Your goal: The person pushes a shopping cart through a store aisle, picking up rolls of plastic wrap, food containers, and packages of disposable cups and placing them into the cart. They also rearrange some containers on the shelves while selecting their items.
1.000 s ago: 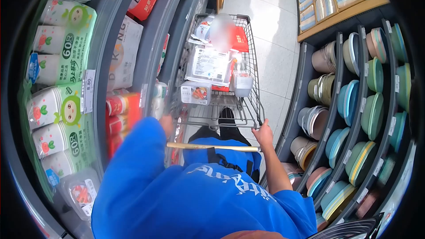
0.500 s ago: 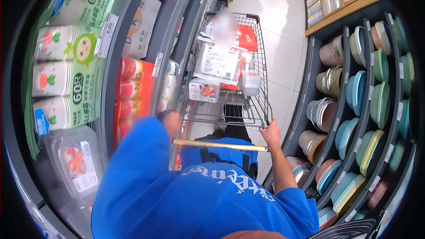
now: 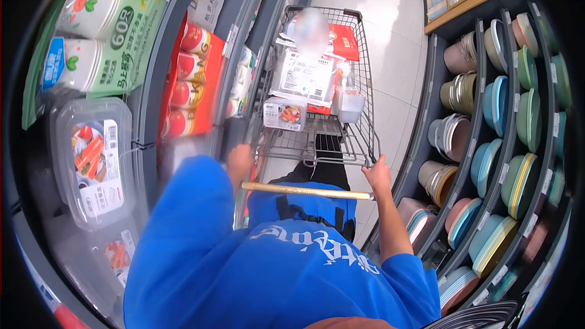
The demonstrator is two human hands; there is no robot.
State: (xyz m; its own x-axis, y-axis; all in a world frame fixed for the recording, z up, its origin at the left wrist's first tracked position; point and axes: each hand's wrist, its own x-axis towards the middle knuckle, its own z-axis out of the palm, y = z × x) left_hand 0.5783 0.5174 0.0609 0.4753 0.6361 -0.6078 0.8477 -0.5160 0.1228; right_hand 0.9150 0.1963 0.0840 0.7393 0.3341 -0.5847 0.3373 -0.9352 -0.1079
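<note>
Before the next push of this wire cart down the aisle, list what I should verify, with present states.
1. Right hand closed on the pale wooden handle bar: ok, at its right end.
2. Left hand grip at the bar's left end: cannot tell, blurred.
3. Pale tiled floor ahead of the grey wire shopping cart: ok, bare where visible.
4. Clear plastic box and flat red package lying inside the cart: ok.
5. Gap to the dark shelf of coloured bowls on the right: ok, floor shows between.
6. Gap to the left shelf of red cups: cannot tell, blurred.
</note>
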